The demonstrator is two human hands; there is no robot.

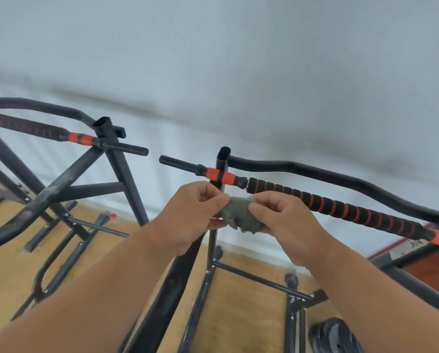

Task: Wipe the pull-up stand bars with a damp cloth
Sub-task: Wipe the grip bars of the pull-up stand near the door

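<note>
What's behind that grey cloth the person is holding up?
Directly behind the grey cloth, pinched by the left hand and right hand, stands a black upright post of the stand. The stretch of post behind the cloth and hands is covered, so its state cannot be seen.

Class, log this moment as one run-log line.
left hand: pinches cloth | right hand: grips cloth | bar: untouched | stage: readying cloth
</note>
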